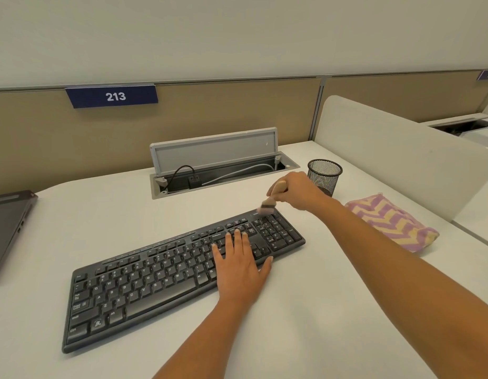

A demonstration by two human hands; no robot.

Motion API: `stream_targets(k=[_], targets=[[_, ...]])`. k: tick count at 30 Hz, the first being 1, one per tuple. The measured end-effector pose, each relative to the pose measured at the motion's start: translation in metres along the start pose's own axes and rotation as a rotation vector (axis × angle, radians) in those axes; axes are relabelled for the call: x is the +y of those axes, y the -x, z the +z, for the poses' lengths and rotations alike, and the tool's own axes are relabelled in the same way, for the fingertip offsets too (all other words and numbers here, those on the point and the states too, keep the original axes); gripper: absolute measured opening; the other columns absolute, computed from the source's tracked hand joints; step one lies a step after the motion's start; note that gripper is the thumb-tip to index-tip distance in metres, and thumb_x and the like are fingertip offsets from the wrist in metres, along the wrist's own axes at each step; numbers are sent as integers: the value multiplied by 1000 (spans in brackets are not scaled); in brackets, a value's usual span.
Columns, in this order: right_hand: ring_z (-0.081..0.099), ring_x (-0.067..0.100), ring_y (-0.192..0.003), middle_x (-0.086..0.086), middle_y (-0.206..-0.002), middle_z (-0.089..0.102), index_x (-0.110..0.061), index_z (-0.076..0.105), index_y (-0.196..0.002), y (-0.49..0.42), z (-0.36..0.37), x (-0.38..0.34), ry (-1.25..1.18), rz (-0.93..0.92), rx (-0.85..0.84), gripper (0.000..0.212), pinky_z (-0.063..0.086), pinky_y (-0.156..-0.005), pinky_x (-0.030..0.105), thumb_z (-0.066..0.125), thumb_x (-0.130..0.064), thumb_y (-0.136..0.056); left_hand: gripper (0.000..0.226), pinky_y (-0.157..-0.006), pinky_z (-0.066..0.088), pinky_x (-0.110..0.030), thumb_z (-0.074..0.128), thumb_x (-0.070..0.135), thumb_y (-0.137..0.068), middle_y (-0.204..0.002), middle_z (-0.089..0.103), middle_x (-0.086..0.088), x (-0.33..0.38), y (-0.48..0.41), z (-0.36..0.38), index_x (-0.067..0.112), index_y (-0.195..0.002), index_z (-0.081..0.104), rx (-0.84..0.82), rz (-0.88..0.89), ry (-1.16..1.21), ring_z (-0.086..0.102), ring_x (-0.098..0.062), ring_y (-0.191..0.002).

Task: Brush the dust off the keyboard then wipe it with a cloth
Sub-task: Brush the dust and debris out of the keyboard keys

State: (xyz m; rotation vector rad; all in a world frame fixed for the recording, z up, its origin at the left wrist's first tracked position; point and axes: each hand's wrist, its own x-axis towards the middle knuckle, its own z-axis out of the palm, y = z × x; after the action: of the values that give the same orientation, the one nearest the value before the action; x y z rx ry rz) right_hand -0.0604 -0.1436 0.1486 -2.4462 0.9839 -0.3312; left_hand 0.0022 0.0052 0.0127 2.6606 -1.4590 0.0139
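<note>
Keyboard (160, 280) lay diagonally on white desk (305, 324). Left hand (241, 265) rested flat on its right-centre keys, fingers straight. Right hand (297, 191) gripped brush (270, 203) by the handle, bristles at far-right corner, blurred. Striped cloth (390, 222) sat to the right, nr mesh cup (324, 176).

1 head-worn wide-angle camera looks forward and down, close over the desk (114, 214).
</note>
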Motion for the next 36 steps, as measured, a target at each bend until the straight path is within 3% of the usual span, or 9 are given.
stream_targets(k=[3, 7, 11, 15, 19, 24, 26, 30, 36], targets=[[57, 16, -75, 14, -99, 69, -8, 72, -99, 0, -3, 7, 25, 45, -92, 17, 43, -48, 14, 66, -8, -84, 107, -116, 0, -52, -25, 65, -64, -161, 3, -6, 0, 0, 0, 11, -153, 2, -5, 2, 2, -2, -25, -147], [64, 16, -74, 13, -96, 70, 0, 71, -99, 1, -18, 11, -8, 73, -249, 18, 53, -60, 9, 67, -1, -81, 107, -116, 0, -52, -25, 65, -65, -161, 4, -6, 0, 0, 1, 11, -153, 3, -3, 3, 2, -2, -25, -147], [70, 29, -89, 18, -102, 70, 4, 66, -101, 2, -29, 13, -10, 162, -399, 24, 56, -87, 37, 71, -1, -78, 106, -116, 0, -52, -25, 65, -65, -161, 4, -6, 0, 0, 0, 12, -153, 3, -1, 3, -3, -1, -24, -147], [70, 25, -81, 18, -101, 71, 0, 69, -92, 9, -34, 8, 94, 200, -547, 14, 57, -83, 28, 71, -1, -78, 106, -116, -1, -52, -25, 65, -65, -161, 3, -6, 0, 0, 0, 12, -153, 2, -2, 3, -2, -2, -24, -147], [70, 30, -89, 16, -100, 71, -2, 67, -92, 10, -31, 8, 34, 192, -414, 12, 54, -90, 37, 69, -5, -80, 106, -115, -1, -53, -25, 64, -64, -161, 3, -6, 0, 0, 0, 11, -153, 2, -1, 2, -1, -2, -25, -147], [67, 27, -89, 17, -100, 69, 2, 66, -103, -1, -19, 10, -89, 175, 27, 25, 53, -79, 35, 62, -18, -88, 106, -116, -1, -52, -26, 64, -64, -161, 2, -7, 0, 0, 0, 11, -153, 1, -3, 5, -3, -3, -25, -147], [65, 26, -89, 18, -100, 68, 2, 66, -102, -2, -9, 8, -119, 173, 104, 28, 51, -76, 34, 55, -22, -92, 106, -116, -1, -52, -26, 64, -64, -161, 1, -7, 0, 0, 0, 11, -153, 1, -5, 5, -1, -3, -25, -147], [56, 23, -82, 21, -104, 66, 3, 63, -101, 1, 8, 7, -86, 191, 85, 29, 36, -53, 21, 49, -22, -96, 106, -115, -1, -52, -25, 64, -64, -161, 2, -7, 0, 0, 0, 11, -153, 1, -5, 3, 2, -3, -25, -147], [55, 14, -56, 19, -92, 68, -8, 50, -67, 0, -4, 6, -11, 254, -75, 26, 47, -57, 21, 51, -11, -92, 107, -116, -2, -52, -26, 64, -64, -161, 2, -6, 0, 0, 0, 12, -153, 1, -9, 1, 2, -3, -24, -147]])
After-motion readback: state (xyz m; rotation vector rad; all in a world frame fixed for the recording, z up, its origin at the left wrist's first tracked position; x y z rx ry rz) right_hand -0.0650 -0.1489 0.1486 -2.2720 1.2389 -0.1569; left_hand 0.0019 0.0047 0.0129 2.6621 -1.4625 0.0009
